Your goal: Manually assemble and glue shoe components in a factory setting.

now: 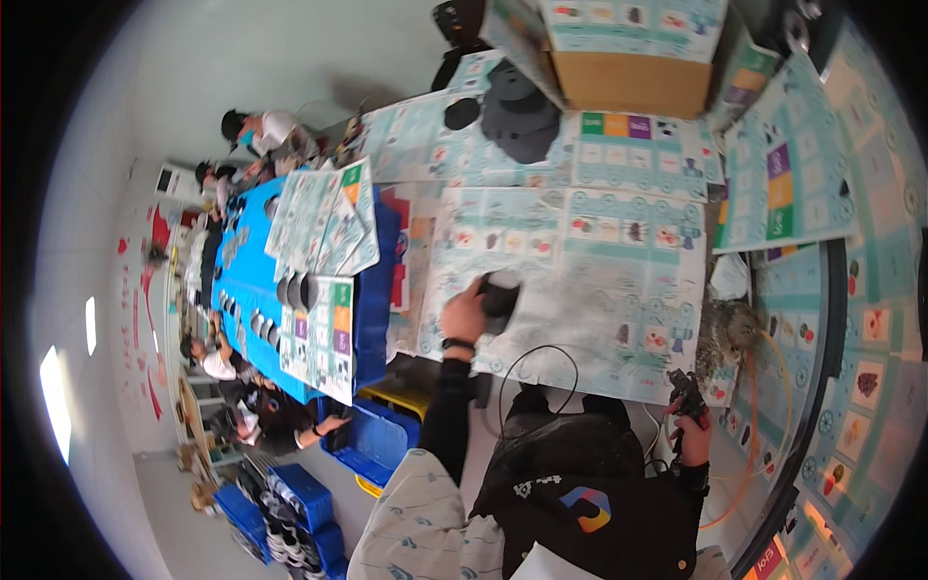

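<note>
My left hand (pixel 463 313) is over the middle of the printed sheet on the worktable (pixel 599 290), its fingers closed on the edge of a black, curved, rounded piece (pixel 500 299). What this piece is for a part cannot be made out. By the table's near right edge, my right hand (pixel 692 437) is wrapped round a black gun-shaped tool (pixel 687 391), which points up and away from me. A pile of similar dark grey pieces (pixel 520 111) lies at the far side of the table, with one black round piece (pixel 462 114) to its left.
A cardboard box (pixel 633 82) stands at the back. Printed panels (pixel 785 164) rise at the right, near a yellow hose (pixel 788 387). Leftward, a blue table (pixel 246 251) bears loose sheets (pixel 324 222) and dark pieces. Below it are blue crates (pixel 372 435). Several people work beyond.
</note>
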`<state>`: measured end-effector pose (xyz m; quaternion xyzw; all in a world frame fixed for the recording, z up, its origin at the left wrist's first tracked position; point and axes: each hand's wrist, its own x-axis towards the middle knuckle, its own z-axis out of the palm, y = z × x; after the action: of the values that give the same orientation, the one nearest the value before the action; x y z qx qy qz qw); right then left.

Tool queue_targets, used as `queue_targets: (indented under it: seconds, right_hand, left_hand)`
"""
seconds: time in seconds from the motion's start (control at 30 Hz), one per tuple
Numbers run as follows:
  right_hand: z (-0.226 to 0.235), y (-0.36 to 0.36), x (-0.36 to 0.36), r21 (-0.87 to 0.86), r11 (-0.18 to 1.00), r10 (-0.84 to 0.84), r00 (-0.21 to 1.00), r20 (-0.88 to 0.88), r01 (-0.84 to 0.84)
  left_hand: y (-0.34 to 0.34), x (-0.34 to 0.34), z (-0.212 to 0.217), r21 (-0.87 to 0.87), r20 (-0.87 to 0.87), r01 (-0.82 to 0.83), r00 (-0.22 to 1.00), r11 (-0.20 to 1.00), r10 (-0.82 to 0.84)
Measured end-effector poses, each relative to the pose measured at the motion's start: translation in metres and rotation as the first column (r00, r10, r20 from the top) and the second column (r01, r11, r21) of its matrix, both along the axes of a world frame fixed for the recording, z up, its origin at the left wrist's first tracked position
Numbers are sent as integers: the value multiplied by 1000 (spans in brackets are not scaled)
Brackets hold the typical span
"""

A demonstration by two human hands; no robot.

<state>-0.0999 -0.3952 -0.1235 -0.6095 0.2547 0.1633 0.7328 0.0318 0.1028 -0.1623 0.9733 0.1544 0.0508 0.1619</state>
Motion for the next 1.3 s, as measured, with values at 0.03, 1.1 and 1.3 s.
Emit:
queue_targets:
  seconds: [0.03,1.1,1.3]
  right_hand:
    - [4,11,4,-24,1000,-3,1000,0,3]
    - [23,277,-26,-404,886,243,970,-14,-228]
    - [4,274,-2,-532,765,379,921,-83,-363]
  left_hand:
    - [44,-36,3,102,-45,-54,997,993,59]
    - [83,-114,-97,-564,9,66,997,823,-74]
    - [32,-97,-140,-567,32,100,994,818,-100]
